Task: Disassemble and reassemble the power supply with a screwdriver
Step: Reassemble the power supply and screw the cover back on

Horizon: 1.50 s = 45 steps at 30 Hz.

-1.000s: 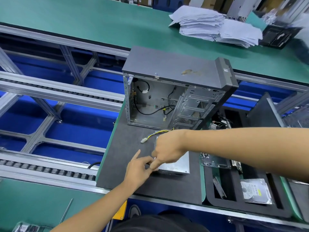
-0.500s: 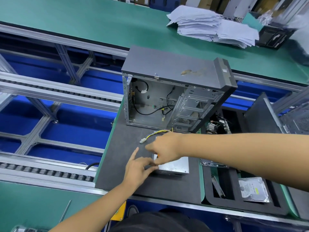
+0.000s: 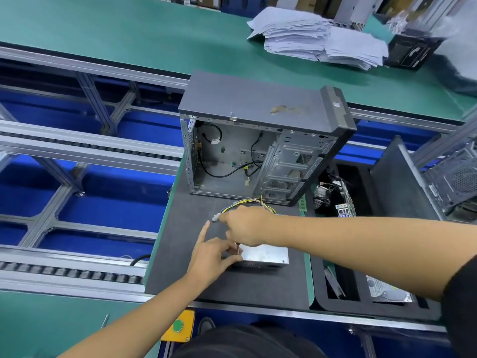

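Right hand (image 3: 245, 226) is curled round what looks like a screwdriver (image 3: 237, 248). Only a short reddish bit of shaft pokes out under the fist, pointing down at the near-left corner of the power supply (image 3: 265, 255). Left hand (image 3: 213, 254) pinches that same corner between thumb and fingers, index finger sticking up free, so it's steadying the box right beside the tip.

The power supply itself lies flat on the dark mat (image 3: 232, 288) of the surface, in front of the open PC case (image 3: 258, 151), with its yellow and black cable bundle (image 3: 247, 204) trailing out behind the right fist towards the case. It's well out of the case, so I'd guess this is a cover screw being worked, though the screw is hidden by the fingers.

Tips for doing this bit well:
- keep the shaft dead upright over the screw head, push down before turning
- left hand holds the box so it doesn't skate on the mat
- keep fingertips clear of the tip
- mind the loose wires don't snag

Foam tray (image 3: 335, 303) on the right holds a hard drive (image 3: 387, 293).
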Tool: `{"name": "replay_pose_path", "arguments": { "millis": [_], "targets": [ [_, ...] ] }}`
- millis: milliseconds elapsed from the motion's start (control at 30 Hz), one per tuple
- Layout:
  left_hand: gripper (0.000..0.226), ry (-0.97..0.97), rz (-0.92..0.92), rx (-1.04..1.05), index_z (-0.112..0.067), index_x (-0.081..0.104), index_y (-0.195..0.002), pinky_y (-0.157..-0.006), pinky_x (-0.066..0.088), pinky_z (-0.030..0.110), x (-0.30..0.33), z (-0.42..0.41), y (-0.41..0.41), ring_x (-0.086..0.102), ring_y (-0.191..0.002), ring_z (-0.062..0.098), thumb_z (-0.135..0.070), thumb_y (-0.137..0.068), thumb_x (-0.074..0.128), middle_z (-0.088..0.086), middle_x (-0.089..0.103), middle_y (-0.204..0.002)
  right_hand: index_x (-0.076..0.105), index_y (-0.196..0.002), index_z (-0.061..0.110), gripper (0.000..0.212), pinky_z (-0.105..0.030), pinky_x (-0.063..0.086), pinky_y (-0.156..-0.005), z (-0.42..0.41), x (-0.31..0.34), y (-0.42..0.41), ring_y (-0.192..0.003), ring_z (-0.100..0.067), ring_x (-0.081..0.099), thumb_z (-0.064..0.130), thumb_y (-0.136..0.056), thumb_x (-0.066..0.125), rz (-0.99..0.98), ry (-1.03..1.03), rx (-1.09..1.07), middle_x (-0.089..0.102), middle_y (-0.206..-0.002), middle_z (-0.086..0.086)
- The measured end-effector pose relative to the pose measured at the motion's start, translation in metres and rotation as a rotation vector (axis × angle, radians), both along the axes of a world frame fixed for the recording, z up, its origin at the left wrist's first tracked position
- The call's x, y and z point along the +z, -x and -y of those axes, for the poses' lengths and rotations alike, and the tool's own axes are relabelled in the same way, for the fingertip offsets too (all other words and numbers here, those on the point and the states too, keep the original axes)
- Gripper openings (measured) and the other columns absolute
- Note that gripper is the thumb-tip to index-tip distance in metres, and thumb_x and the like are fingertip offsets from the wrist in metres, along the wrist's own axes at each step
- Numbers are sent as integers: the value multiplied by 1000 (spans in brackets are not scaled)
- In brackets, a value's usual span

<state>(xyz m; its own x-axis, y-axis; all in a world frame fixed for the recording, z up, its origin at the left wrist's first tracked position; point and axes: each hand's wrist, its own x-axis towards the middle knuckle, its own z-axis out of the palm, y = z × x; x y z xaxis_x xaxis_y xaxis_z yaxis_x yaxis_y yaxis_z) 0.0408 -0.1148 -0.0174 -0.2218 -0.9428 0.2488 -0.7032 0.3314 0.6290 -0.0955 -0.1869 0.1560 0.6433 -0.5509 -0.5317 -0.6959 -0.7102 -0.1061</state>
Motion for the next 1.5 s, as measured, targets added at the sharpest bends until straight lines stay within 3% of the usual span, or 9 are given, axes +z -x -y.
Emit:
{"name": "replay_pose_path", "arguments": {
  "millis": [133,300,467,600,733,967,1100,1267,1500],
  "targets": [
    [27,-106,11,-48,-44,73,-97,-120,2,38,11,12,1,53,-108,-10,-52,-74,82,-30,68,-84,46,-78,28,12,-33,36,-59,14,16,11,-77,-25,52,22,-87,50,60,22,-189,56,-80,4],
    [30,-55,53,39,-50,64,-113,-100,13,31,38,48,32,35,-110,1,-54,-84,73,-33,59,-101,47,-73,18,10,-30,38,-59,50,47,73,-70,-20,54,22,-76,56,109,100,-420,57,-70,2],
    [26,-64,245,-98,-39,64,-112,-90,24,33,62,94,95,36,-109,21,-55,-92,62,-9,50,-110,47,-68,18,17,-28,36,-56,67,49,149,-61,-18,56,25,-72,62,180,208,-686,57,-59,5],
    [25,-70,509,-263,-37,63,-114,-92,32,36,68,126,146,40,-114,24,-51,-92,62,-3,57,-117,52,-71,17,14,-30,44,-62,61,24,189,-67,-21,64,28,-74,61,226,171,-846,65,-64,4],
    [21,-191,687,-345,-36,68,-109,-97,36,40,61,144,174,43,-119,25,-46,-90,69,0,59,-116,59,-82,18,13,-26,35,-55,46,-1,217,-66,-18,62,30,-78,62,266,173,-928,66,-70,5],
    [15,-385,71,-302,-22,71,-110,-93,39,25,79,170,114,56,-105,12,-22,-95,70,-7,68,-108,59,-75,25,7,-33,44,-61,35,-25,244,-66,-22,57,27,-79,64,524,80,-1117,64,-75,2],
    [21,-414,150,-290,-26,70,-106,-90,34,17,78,144,59,46,-99,-10,-33,-88,78,-23,62,-102,59,-70,23,13,-43,49,-71,41,-26,239,-70,-26,60,19,-80,66,696,43,-1134,66,-74,-3],
    [32,-511,158,-223,-33,70,-95,-76,39,15,60,102,29,53,-90,6,-42,-71,89,-8,61,-90,58,-68,22,14,-36,36,-62,46,-29,219,-55,-18,43,16,-79,64,779,-37,-1087,52,-54,9],
    [17,-497,162,-205,-20,70,-83,-75,45,21,46,87,32,56,-79,0,-11,-78,84,-4,63,-87,56,-68,24,14,-42,42,-66,45,-26,195,-63,-19,50,19,-80,61,796,-60,-1031,62,-68,-1]
  ]
}}
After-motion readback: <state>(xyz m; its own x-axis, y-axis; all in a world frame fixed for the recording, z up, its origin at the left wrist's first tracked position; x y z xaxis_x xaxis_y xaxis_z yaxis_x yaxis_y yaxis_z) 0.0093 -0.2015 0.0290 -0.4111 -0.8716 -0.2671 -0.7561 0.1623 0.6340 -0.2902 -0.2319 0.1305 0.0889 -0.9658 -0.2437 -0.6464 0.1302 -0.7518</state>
